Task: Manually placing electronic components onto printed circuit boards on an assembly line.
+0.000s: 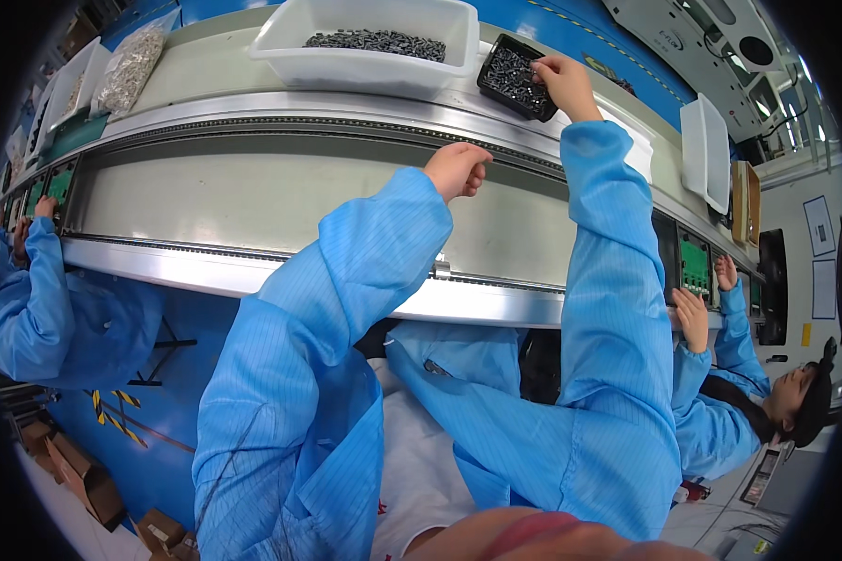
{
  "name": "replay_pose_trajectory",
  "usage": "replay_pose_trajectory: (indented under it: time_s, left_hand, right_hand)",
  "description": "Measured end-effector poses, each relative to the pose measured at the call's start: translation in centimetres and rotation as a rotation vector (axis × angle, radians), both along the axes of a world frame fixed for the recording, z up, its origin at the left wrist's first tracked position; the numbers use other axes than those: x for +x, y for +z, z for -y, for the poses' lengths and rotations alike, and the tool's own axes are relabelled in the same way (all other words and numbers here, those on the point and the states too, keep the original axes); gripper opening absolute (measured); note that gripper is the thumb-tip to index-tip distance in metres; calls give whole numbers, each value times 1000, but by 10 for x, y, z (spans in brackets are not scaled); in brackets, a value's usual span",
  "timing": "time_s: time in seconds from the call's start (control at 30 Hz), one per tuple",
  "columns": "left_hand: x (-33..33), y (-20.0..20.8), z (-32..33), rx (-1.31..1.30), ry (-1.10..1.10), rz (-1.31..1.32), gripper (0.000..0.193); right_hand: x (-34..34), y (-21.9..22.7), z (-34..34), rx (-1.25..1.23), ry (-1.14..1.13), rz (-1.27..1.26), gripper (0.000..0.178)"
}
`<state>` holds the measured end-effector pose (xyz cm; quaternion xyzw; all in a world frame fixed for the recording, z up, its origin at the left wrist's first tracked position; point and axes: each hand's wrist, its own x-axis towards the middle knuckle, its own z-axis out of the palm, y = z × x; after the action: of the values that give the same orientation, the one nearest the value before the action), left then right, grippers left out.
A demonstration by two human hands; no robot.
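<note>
My right hand (568, 86) reaches to a small black bin (487, 82) heaped with small dark parts (513, 75). Its thumb and fingers are pinched together at the bin's right side; what is between them is too small to make out. Above the conveyor (243, 192), near its far rail, my left hand (457, 172) is closed with the fingers curled in. Whatever it may hold is hidden. Both forearms wear blue sleeves.
A large white tub (365, 79) of dark parts stands left of the bin. Farther left are a clear bag of pale parts (133, 70) and white trays (73, 93). Co-workers flank me, their hands near green circuit boards (694, 262). A white tray (704, 154) stands far right.
</note>
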<state>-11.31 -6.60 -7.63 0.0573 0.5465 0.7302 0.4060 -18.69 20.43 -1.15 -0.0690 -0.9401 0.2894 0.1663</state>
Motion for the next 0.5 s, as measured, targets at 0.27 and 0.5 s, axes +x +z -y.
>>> replay_pose_trajectory:
  time_s: [0.27,0.5]
  left_hand:
    - [1,17,5,247,14,245,58]
    - [-8,9,13,259,21,191,57]
  right_hand:
    - [103,13,92,-32,284,-99,19]
    - [109,-14,110,293,355,-291,19]
